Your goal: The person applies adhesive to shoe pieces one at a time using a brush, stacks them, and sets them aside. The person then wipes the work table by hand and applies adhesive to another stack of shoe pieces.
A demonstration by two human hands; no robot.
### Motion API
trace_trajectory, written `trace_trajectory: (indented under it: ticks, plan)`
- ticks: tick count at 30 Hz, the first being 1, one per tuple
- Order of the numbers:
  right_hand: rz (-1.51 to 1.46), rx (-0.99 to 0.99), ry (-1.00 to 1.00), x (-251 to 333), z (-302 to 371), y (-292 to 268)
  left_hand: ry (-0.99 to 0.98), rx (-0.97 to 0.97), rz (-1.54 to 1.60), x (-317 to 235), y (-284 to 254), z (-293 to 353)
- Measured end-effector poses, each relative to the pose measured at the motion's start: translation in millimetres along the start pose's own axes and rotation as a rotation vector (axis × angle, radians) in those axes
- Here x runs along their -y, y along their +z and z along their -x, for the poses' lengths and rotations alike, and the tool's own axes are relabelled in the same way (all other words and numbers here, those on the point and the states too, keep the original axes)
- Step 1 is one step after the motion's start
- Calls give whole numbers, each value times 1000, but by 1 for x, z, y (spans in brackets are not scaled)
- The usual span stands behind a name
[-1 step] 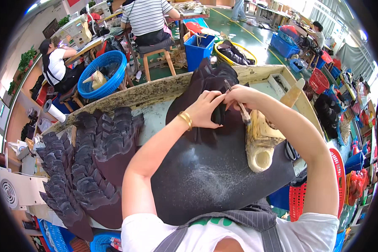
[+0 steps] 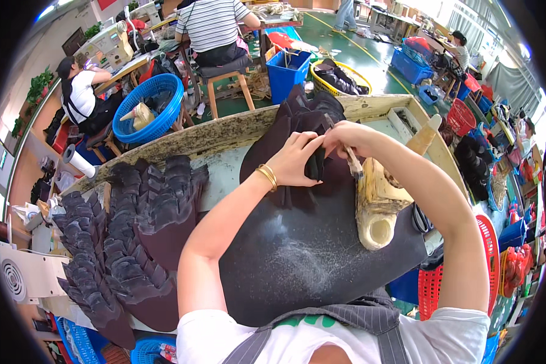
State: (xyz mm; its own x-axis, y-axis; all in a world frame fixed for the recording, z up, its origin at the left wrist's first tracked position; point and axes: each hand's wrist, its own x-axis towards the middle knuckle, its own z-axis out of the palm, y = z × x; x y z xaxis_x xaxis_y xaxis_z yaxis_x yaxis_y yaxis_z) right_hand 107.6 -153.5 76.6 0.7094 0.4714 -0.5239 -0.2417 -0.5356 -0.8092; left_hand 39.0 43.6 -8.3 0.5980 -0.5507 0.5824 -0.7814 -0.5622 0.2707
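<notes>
My left hand (image 2: pixel 296 161), with gold bangles at the wrist, grips a small folded black piece (image 2: pixel 315 162) of leather-like material between thumb and fingers. Right beside it, my right hand (image 2: pixel 346 139) holds a worn brush (image 2: pixel 353 162), its handle sticking up past the fingers and its bristles down. The right fingertips meet the black piece, though their exact grip is hidden. Under and behind both hands lies a stack of dark brown pieces (image 2: pixel 266 142). To the right of the brush stands a glue-crusted, cream-coloured container (image 2: pixel 379 203) with a round open spout.
Overlapping dark pieces (image 2: pixel 127 242) lie in rows on the left. A dark board (image 2: pixel 321 261) with white scuffs covers the table before me, and a raised wooden rim (image 2: pixel 182 136) runs behind. Scissors (image 2: pixel 421 218) and a red basket (image 2: pixel 488 267) are at the right. Other people sit beyond.
The brush in my right hand has tilted slightly, its bristle end shifting a little. Both hands stay almost in place on the black piece.
</notes>
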Motion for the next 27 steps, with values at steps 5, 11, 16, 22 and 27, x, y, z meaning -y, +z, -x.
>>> trace_trajectory:
  ticks: [5,11,16,22,27]
  plan:
    - [630,-790,-152,-5,-38,21,-88,-105,26,-2,-14,13]
    - [373,-282,30,22,-26,3,-123,-175,-31,4,-35,19]
    - [340,-306,20,7,-45,-5,-86,-101,119,7,-38,13]
    - [358,-253,73,28,-42,12,-79,-153,-23,2,-81,21]
    - [352,-294,116,10,-68,0,-198,-38,-121,-1,-103,27]
